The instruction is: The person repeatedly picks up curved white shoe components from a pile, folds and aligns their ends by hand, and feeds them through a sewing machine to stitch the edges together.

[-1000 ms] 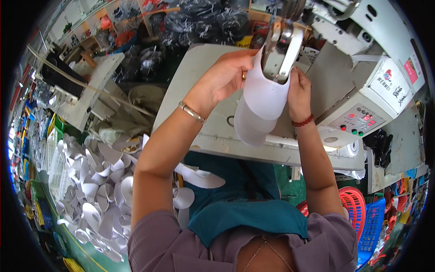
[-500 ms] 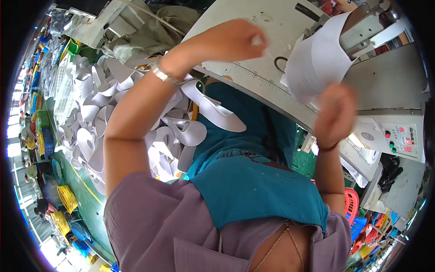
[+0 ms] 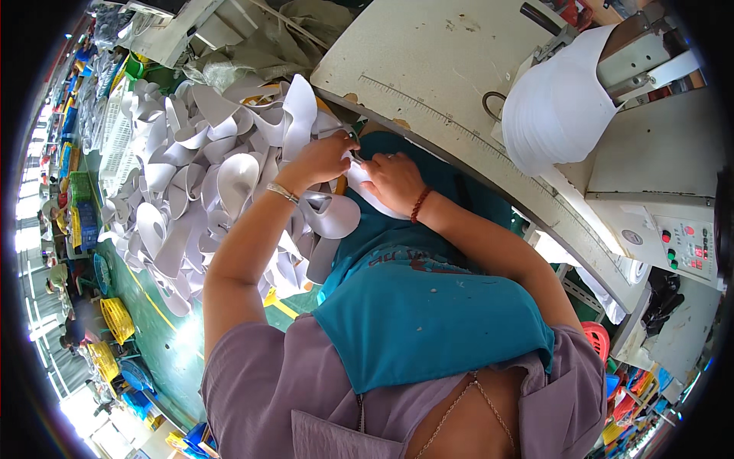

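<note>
My left hand (image 3: pixel 327 159) and my right hand (image 3: pixel 395 182) meet over my lap, at the edge of a heap of white pieces. Between them is a white, curved shoe upper (image 3: pixel 361 181), partly covered by my fingers. The left fingers are closed in a pinch at its upper end, beside something small and dark that I cannot make out. My right hand lies curled over its side, thumb pressed against it. A long white piece (image 3: pixel 299 115) stands up just behind my left hand; whether it is held I cannot tell. Another curved white piece (image 3: pixel 330 214) hangs below.
The heap of white shoe pieces (image 3: pixel 183 199) fills the left side. A pale work table (image 3: pixel 428 69) with a ruler strip lies ahead. On its right stands a machine with a stack of white sheets (image 3: pixel 562 99) and a button panel (image 3: pixel 688 245). A wire loop (image 3: pixel 493 105) sits by the stack.
Both hands have come down from above the table and beside the machine to the white shoe upper on my lap, and now grip it. My view has shifted slightly.
</note>
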Tool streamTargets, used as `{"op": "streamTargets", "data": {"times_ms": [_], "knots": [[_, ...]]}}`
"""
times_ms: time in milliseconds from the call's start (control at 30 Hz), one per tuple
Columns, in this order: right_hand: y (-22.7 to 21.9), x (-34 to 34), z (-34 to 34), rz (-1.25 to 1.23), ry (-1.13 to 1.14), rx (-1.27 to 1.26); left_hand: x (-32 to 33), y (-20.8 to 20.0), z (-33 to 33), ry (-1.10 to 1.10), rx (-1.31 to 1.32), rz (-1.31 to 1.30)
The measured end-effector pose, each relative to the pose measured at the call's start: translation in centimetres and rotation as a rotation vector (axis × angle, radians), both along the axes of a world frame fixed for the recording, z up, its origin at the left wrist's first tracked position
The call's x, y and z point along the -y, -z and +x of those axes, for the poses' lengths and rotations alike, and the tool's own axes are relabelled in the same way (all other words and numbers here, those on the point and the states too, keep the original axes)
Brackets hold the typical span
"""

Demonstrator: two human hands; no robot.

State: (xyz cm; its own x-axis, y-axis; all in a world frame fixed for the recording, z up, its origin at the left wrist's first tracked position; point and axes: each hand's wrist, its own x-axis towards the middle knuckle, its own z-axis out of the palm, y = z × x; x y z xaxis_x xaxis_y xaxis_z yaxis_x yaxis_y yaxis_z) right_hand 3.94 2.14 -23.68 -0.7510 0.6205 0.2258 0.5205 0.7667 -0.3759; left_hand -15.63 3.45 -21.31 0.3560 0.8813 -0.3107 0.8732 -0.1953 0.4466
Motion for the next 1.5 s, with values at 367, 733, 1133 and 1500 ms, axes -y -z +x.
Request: {"op": "streamTargets", "data": {"times_ms": [367, 733, 1133, 1500], "knots": [[2.8, 1.2, -0.6, -0.061, 0.044, -0.307, -1.4, 2.2, 0.0, -0.007, 0.016, 0.062], [-10.0, 2.8, 5.3, -0.366, -0.057, -0.61, -0.6, -0.2, 1.0, 0.022, 0.288, 0.295], [-20.1, 2.8, 12.3, 0.279, 0.32, -0.63, 0.9, -18.5, 10.9, 0.085, 1.387, -0.232], [-28.2, 1.2, 16.8, 0.191, 0.295, -0.843, -0.8, -27.7, 15.8, 0.424, 1.311, -0.45]]}}
